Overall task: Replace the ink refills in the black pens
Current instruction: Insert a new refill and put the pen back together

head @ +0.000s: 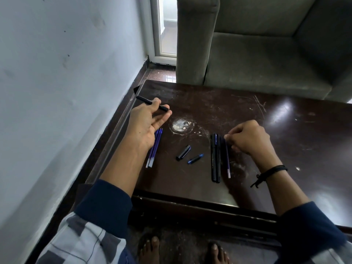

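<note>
A black pen barrel (152, 103) was held above the far left corner of the tabletop (266, 115), clamped between the thumb and the loosely extended fingers of the left hand (146, 124), palm turned up. Its cap (183, 153) and a small blue tip piece (195, 159) were laid apart near the middle of the front edge. Two more black pens (216, 161) were set side by side to the right of these, with a single refill (227, 162) just beside them. The far end of that refill appeared to be pinched by the curled fingertips of the right hand (249, 138). A bundle of blue refills (154, 149) was left by the left edge, partly hidden under the left wrist.

The bundle could be swept off the left edge if the left wrist were lowered or drawn back carelessly. The tip piece, being round and loose, could be rolled away by a knock. The used refill could be confused with the fresh ones if placed near the bundle.
</note>
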A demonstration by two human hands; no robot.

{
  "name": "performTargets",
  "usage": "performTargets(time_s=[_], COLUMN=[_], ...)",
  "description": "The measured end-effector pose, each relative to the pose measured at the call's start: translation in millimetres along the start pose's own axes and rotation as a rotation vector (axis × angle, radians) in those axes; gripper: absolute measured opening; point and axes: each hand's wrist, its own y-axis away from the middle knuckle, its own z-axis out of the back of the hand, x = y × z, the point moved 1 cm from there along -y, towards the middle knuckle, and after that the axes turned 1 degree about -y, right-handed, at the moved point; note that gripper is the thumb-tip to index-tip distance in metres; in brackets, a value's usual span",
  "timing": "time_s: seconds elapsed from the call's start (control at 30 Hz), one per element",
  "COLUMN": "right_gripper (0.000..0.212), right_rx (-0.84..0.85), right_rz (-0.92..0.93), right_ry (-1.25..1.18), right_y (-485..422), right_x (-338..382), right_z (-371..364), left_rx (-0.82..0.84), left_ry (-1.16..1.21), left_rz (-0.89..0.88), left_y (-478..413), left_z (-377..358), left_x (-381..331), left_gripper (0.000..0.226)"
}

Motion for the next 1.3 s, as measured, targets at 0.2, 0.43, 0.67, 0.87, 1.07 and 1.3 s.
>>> performTargets(time_s=[0.2,0.43,0.67,0.87,1.07,1.3], right_gripper=[0.004,0.007,0.027,0.034,0.029,0.026], right_rx=[-0.056,0.095,0.343,0.404,0.37,0.268], right_rz=[0.22,0.562,0.837,0.907,0.929,0.949], right_ry=[-0.04,0.057,0.323,0.364,0.356,0.342], right_y=[12,43,58,63,64,60], right_x=[25,68,83,83,82,80], right_z=[-10,-54,-87,-94,-96,-95], left_rx=[-0.025,-0.035,-0.029,-0.03,-0.028,-0.024], left_ry=[-0.017,-0.037,-0.024,-0.027,-0.032,-0.027], left_rz=[-0.03,-0.03,-0.033,-0.039,-0.036,-0.033], left_y=[-3,-2,-6,-5,-4,-6], left_z=[5,7,10,11,9,9], left_x=[-5,-4,-5,-7,-7,-7], left_gripper=[0.009,0.01,0.008,0.009,0.01,0.009])
